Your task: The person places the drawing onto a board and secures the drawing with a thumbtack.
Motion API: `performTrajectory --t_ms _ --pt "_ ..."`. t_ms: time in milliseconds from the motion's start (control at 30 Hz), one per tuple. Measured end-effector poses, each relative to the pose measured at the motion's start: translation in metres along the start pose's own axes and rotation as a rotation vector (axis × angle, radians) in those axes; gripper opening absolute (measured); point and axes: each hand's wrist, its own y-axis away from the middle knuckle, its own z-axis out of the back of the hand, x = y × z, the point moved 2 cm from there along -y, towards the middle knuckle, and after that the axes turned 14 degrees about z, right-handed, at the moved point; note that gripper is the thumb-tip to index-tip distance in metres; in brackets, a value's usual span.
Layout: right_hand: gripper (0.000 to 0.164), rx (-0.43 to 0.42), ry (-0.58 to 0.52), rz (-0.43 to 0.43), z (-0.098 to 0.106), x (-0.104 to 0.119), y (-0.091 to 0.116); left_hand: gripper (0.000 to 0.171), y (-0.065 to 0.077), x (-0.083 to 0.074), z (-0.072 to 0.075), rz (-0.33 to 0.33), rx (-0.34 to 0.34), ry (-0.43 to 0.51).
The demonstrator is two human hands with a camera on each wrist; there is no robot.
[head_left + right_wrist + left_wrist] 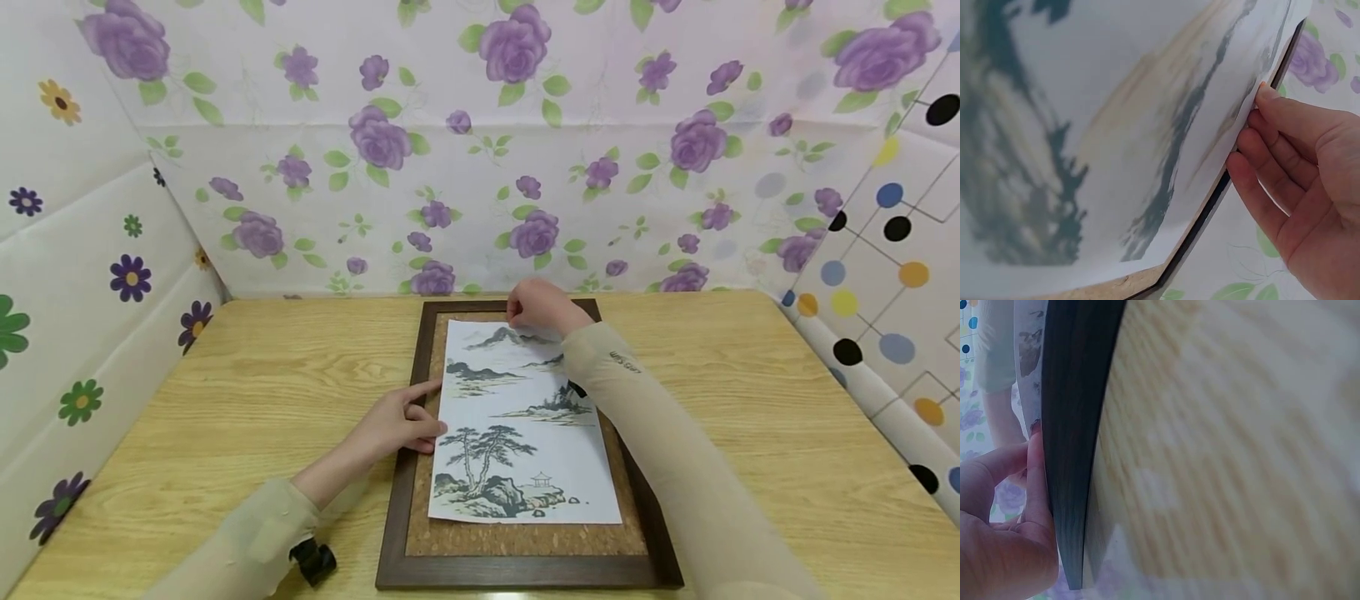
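A white sheet of paper (525, 450) printed with an ink landscape of mountains, pines and a pavilion lies over a cork board (525, 542) in a dark brown frame (525, 571). At the sheet's left edge my left hand (390, 429) touches it with the thumb and a straight index finger, its other fingers bent over the frame. My right hand (546, 307) is at the top edge, where the right wrist view shows thumb and fingers pinching the sheet's border. A tiny orange spot shows by the thumb tip; I cannot tell what it is.
The framed board lies on a light wood-grain table (300, 358). Behind it hangs a cloth with purple roses (382, 137). Patterned cloths also stand at both sides, daisies (131, 279) on the left and coloured dots (896, 350) on the right. A black strap (313, 560) sits at the left sleeve.
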Motion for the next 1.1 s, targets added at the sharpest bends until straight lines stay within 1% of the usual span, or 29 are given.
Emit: performTrajectory --t_ms 167,433,600,767,1100 --pt "0.009 0.014 0.013 -0.023 -0.001 0.002 -0.001 0.076 0.000 0.001 0.000 -0.005 -0.001 0.001" --pt "0.009 0.036 -0.007 -0.085 0.004 0.013 -0.001 0.076 0.000 0.000 -0.001 -0.002 -0.004 0.003" --pt "0.013 0.039 -0.005 -0.109 0.004 0.015 -0.002 0.076 0.000 0.001 0.000 -0.002 -0.001 0.003" --pt "0.015 0.033 0.009 -0.097 0.003 0.012 -0.003 0.077 -0.001 0.000 0.000 0.006 0.007 -0.004" --pt "0.015 0.023 0.022 -0.082 0.005 0.017 0.000 0.077 -0.001 -0.001 0.000 0.013 0.008 0.002"
